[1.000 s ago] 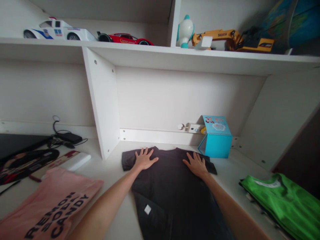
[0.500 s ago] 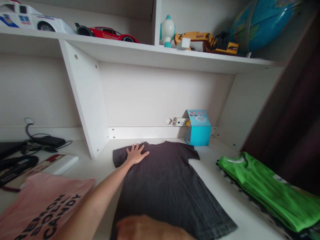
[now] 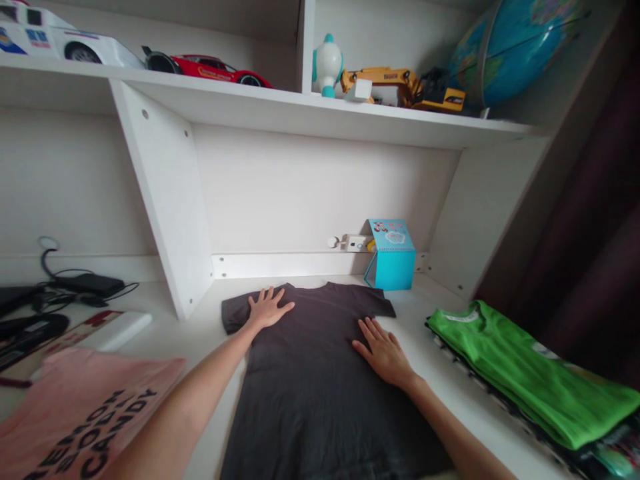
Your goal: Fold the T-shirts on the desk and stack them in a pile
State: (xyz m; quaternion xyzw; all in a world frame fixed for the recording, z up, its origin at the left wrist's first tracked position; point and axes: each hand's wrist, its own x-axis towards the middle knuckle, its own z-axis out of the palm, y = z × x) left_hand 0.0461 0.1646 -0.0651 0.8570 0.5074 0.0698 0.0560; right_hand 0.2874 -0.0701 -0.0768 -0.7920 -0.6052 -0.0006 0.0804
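Observation:
A dark grey T-shirt (image 3: 310,373) lies spread out on the white desk, its neckline toward the back wall and its short sleeves out to the sides. My left hand (image 3: 267,308) rests flat near the left shoulder of the shirt, fingers spread. On the shirt's right side, below the right sleeve, my right hand (image 3: 383,350) lies palm down with its fingers stretched out. Neither hand grips the cloth. The shirt's lower right part is hidden under my right forearm, and its bottom runs toward the lower edge of the view.
Folded clothes with a green shirt (image 3: 530,373) on top lie at right. A pink shirt (image 3: 100,400) with black lettering is at left, near a black adapter (image 3: 95,285) and cables. A blue desk calendar (image 3: 395,267) stands behind; toys line the shelf (image 3: 240,100) above.
My right hand has moved from the bottom of the view up and forward onto the right side of the shirt. My left hand stays on the left shoulder.

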